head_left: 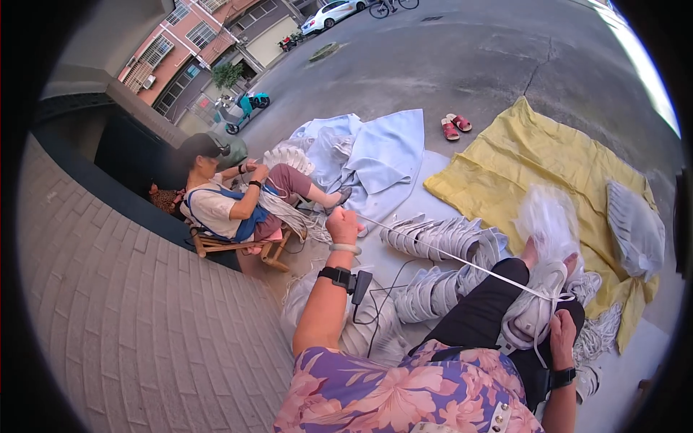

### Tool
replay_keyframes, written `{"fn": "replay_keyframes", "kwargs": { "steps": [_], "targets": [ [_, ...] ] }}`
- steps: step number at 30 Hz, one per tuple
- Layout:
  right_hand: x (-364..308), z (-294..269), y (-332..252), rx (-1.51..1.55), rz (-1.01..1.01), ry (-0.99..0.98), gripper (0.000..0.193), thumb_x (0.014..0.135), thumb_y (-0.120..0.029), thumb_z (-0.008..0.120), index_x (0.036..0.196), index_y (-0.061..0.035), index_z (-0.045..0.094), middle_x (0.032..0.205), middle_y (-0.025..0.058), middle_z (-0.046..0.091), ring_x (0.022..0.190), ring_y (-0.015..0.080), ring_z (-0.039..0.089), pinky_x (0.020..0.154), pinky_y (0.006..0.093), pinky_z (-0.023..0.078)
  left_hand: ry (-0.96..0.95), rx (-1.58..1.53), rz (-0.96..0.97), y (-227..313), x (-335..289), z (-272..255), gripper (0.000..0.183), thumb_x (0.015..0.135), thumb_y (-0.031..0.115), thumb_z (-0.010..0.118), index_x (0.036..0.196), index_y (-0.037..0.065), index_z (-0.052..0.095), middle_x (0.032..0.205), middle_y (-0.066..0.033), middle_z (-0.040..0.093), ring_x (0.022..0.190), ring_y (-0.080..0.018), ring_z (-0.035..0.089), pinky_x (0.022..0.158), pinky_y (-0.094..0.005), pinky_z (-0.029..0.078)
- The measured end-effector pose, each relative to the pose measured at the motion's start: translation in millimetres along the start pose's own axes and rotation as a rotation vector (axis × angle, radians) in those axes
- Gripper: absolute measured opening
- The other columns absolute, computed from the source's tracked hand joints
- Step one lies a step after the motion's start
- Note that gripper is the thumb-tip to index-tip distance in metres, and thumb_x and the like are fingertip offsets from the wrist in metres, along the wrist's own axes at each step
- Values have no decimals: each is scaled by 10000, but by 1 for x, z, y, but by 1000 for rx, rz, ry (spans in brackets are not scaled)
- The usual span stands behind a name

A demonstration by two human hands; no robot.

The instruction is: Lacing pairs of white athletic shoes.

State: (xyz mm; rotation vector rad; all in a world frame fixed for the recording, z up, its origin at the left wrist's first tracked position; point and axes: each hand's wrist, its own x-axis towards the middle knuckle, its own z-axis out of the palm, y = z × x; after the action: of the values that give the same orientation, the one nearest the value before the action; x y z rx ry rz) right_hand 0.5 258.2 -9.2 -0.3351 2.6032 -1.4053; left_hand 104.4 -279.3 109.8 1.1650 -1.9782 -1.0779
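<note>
A white shoelace [447, 254] runs taut from my left hand [343, 225] down to a pale grey shoe upper [525, 315]. My left hand is raised at the left, its fingers closed on the lace. The shoe upper lies on my lap, over my dark trousers, with the lace passing through its top end. My right hand [561, 336] is closed at the upper's right edge and seems to grip it; its fingertips are partly hidden. Another length of lace hangs from the upper beside that hand.
Stacked shoe uppers [433, 242] lie left of my legs, near a yellow sheet [498, 162] and a pale blue cloth [390, 148]. Loose laces [600, 332] lie at the right. A seated co-worker [227, 195] handles laces at the left. Red sandals [451, 128] stand farther off.
</note>
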Motion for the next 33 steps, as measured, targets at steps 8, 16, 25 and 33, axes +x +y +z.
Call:
{"fn": "replay_keyframes", "kwargs": {
  "steps": [8,16,25,33],
  "targets": [
    [-15,-4,-36,175,75,-88,186,885,-133,470,781,21,476,576,78,419,545,130,419,515,289,359,-424,-1179,84,120,-40,37,50,784,76,547,739,72,524,787,-135,633,475,-107,504,503,-242,432],
    [-4,-11,-95,529,242,-189,169,909,-199,448,881,-35,478,653,-9,421,562,69,375,508,230,342,-1139,-680,-120,122,-166,169,199,855,233,603,802,57,527,710,-54,603,527,-83,579,490,-203,476],
    [9,4,-88,808,54,-280,309,947,-298,406,991,-43,575,823,0,559,753,67,513,695,226,433,-1416,-584,3,110,-249,209,315,853,51,547,1131,-29,423,686,-36,582,521,-66,521,497,-185,451],
    [2,1,-80,1179,182,-381,316,949,-279,415,1002,-8,569,886,21,569,798,85,536,744,225,444,-1500,-448,70,98,-256,215,462,858,25,522,1264,-25,307,711,-24,573,564,-54,508,517,-179,421]
  ]
}}
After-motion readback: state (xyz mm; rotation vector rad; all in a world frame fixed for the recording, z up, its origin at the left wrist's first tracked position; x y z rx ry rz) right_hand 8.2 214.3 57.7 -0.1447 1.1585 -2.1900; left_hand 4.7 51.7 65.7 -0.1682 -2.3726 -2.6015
